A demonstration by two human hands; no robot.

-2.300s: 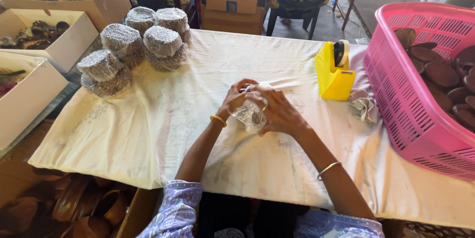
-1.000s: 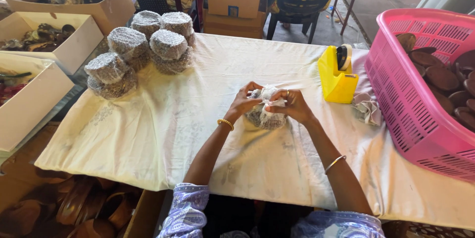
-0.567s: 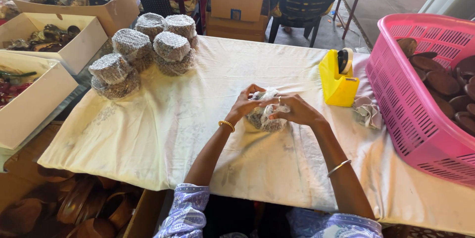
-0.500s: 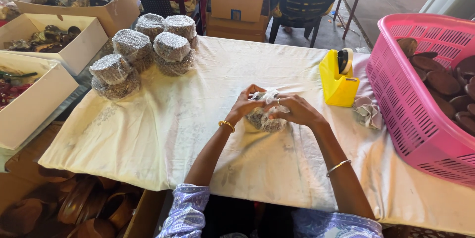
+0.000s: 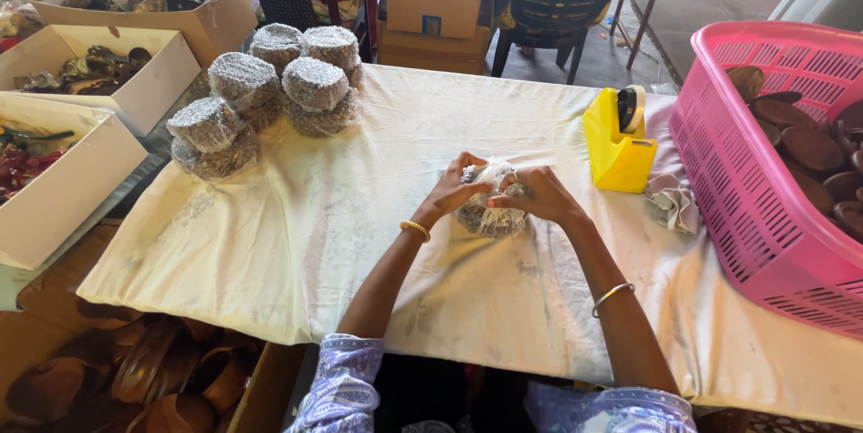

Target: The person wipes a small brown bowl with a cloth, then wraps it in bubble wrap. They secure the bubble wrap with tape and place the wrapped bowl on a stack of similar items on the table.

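**Both hands on a foam-net bundle at mid-table**

Left hand (image 5: 456, 188) and right hand (image 5: 538, 196) meet over one wrapped bundle (image 5: 490, 215), a rounded item in pale mesh-like foam netting. It sits on the cream tablecloth (image 5: 297, 235) near the middle of the table, slightly right of centre, just in front of the person.

Left hand: fingers curled, tips pressed onto the bundle's upper left side; thumb tucked underneath, not clearly visible. A gold bangle (image 5: 415, 230) sits at that wrist.

Right hand: fingers bent and closed over the top right of the bundle, pinching the gathered wrap at the crown. A ring shows on one finger. A thin bangle (image 5: 611, 295) rides further up this forearm.

Surroundings:
- Stack of finished wrapped bundles (image 5: 270, 91) at the far left of the cloth, well apart from the hands, same netting, piled in two layers.
- Yellow tape dispenser (image 5: 618, 145) to the right of the hands, upright, near but not touching them.
- Crumpled scrap of wrap (image 5: 670, 204) just beside the dispenser's base.
- Pink plastic basket (image 5: 746, 208) at the right edge, holding dark brown carved wooden pieces (image 5: 800, 127).
- Open cardboard boxes (image 5: 117, 100) along the left side with mixed small items.
- More brown wooden pieces (image 5: 135, 379) in a box below the table's near left edge.
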